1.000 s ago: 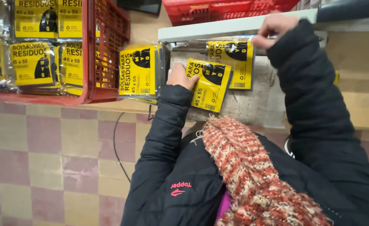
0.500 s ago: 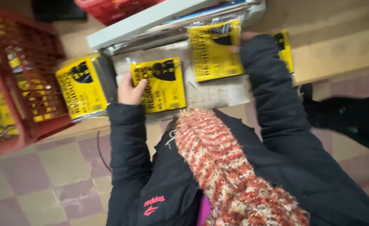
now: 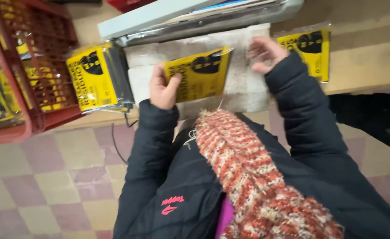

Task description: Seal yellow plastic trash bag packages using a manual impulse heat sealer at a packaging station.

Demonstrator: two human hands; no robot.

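Nearest you, your left hand (image 3: 162, 88) is pinching the yellow pack (image 3: 199, 74) by its left short edge, thumb on top and fingers curled under. The pack is lying over the pale pad (image 3: 243, 84) on the bench (image 3: 363, 75), just in front of the grey sealer bar (image 3: 195, 20). Its long axis is running left to right with a slight tilt, the right end riding higher and pointing toward the bar's far end.

Your right hand (image 3: 265, 54) is hovering open, fingers spread, holding nothing, just off the pack's right corner.

Since you are gripping one edge only, the free end is likely to sag or swing, and the slick film may slide from your fingers. With that tilt, the edge could be meeting the bar askew. Your open hand is sitting near the bar, so watch those fingers.

Further left, a stack of packs (image 3: 95, 79) is overhanging the bench edge beside the red crate (image 3: 40, 79); a nudge from your sleeve could be tipping it to the floor. At the far right, another pack (image 3: 312, 51) is lying flat.
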